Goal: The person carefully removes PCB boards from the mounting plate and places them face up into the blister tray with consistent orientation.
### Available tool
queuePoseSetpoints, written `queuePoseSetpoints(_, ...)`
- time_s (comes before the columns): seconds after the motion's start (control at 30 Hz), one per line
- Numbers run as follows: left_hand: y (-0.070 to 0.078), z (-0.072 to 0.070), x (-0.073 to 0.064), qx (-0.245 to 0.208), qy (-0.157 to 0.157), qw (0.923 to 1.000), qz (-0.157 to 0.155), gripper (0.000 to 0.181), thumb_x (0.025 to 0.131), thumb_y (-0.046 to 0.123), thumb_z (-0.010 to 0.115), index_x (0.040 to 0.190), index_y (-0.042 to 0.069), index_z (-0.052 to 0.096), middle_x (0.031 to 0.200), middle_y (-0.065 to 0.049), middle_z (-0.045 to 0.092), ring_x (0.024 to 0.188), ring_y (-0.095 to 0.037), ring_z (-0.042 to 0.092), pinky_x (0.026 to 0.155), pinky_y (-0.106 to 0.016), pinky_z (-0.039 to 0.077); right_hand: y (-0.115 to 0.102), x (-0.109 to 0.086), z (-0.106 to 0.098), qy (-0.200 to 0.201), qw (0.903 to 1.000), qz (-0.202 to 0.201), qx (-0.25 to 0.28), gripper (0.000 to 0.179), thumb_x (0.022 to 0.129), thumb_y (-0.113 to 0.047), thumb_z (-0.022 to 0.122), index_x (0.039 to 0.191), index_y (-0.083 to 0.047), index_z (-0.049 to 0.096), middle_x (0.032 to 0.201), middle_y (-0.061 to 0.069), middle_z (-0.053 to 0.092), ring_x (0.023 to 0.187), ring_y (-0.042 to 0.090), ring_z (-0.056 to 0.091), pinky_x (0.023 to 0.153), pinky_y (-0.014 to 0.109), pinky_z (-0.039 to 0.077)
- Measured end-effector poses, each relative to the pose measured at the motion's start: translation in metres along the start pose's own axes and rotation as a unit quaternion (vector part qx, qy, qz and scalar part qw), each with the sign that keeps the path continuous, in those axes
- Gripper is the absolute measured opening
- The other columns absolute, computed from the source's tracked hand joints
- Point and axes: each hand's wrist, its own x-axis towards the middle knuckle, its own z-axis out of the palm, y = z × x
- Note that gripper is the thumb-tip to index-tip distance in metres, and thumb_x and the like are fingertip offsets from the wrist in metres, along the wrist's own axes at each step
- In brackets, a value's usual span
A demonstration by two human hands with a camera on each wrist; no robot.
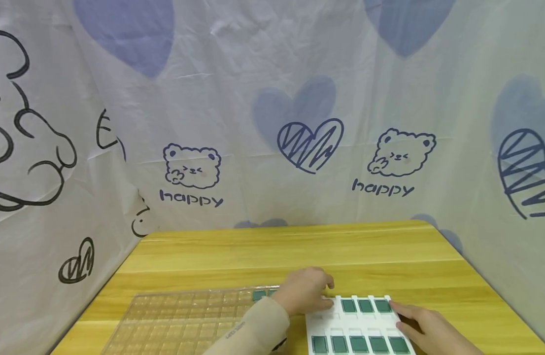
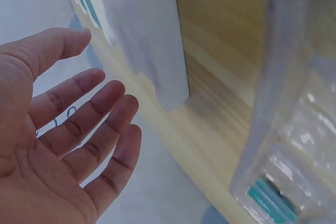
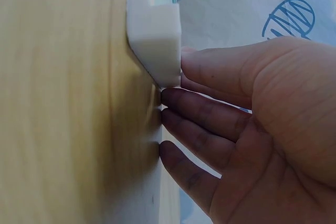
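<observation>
A white slotted tray (image 1: 352, 323) lies on the table, with small green square chips (image 1: 365, 305) in its far row and more along its near row. Over its far left corner is my left hand (image 1: 301, 291); the left wrist view shows its fingers (image 2: 97, 148) loosely bent and apart, with nothing held. My right hand (image 1: 425, 323) touches the tray's right edge with thumb and fingertips. In the right wrist view, the thumb (image 3: 220, 72) lies against the white edge, and lower fingertips rest near the table surface.
A clear plastic tray (image 1: 188, 315) with many compartments lies on the left of the wooden table (image 1: 290, 251). Green chips (image 1: 259, 295) sit in its far right compartments. A printed cloth (image 1: 255, 197) hangs behind and beside the table.
</observation>
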Motion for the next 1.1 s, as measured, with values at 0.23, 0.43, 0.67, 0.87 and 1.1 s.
queuePoseSetpoints(0.23,0.007,0.006,0.006,0.006,0.001,0.9999,0.009,0.034,0.092,0.036,0.084,0.123,0.023,0.078,0.107,0.012,0.075,0.087,0.000,0.061,0.074,-0.021,0.054,0.001,0.000,-0.001,-0.006,1.0000,-0.004,0.006,0.062,0.106,-0.027,0.067,0.153,0.010,0.050,0.151,0.035,0.057,0.130,0.052,0.063,0.098,0.051,0.060)
queuePoseSetpoints(0.43,0.012,0.008,0.008,-0.004,-0.006,0.9999,0.012,0.036,0.093,0.036,0.084,0.126,0.024,0.077,0.104,0.011,0.073,0.086,0.000,0.061,0.077,-0.020,0.054,-0.001,0.000,0.000,-0.002,0.9999,0.006,0.009,0.061,0.106,-0.027,0.068,0.153,0.009,0.051,0.151,0.034,0.058,0.132,0.052,0.062,0.099,0.054,0.059)
queuePoseSetpoints(0.67,0.017,0.012,0.013,0.002,-0.006,0.9998,0.021,0.037,0.093,0.038,0.084,0.127,0.025,0.077,0.113,0.013,0.075,0.094,0.000,0.066,0.083,-0.019,0.056,-0.008,0.000,0.002,0.004,0.9986,0.052,0.004,0.061,0.105,-0.027,0.069,0.154,0.005,0.052,0.153,0.029,0.058,0.136,0.051,0.060,0.104,0.057,0.056)
queuePoseSetpoints(0.87,0.023,0.013,0.015,0.006,-0.003,0.9999,0.012,0.036,0.092,0.038,0.084,0.126,0.028,0.077,0.119,0.015,0.074,0.103,-0.002,0.068,0.085,-0.021,0.057,-0.011,0.000,0.002,0.002,0.9977,0.067,-0.003,0.061,0.105,-0.027,0.069,0.155,0.004,0.052,0.153,0.029,0.058,0.137,0.050,0.060,0.105,0.058,0.055)
queuePoseSetpoints(1.1,0.026,0.015,0.018,0.005,-0.009,0.9998,0.015,0.037,0.093,0.040,0.084,0.126,0.028,0.077,0.121,0.014,0.074,0.107,-0.003,0.068,0.087,-0.022,0.058,-0.011,0.002,0.002,-0.001,0.9973,0.074,0.001,0.062,0.105,-0.028,0.069,0.155,0.003,0.052,0.153,0.028,0.059,0.137,0.050,0.059,0.106,0.058,0.055)
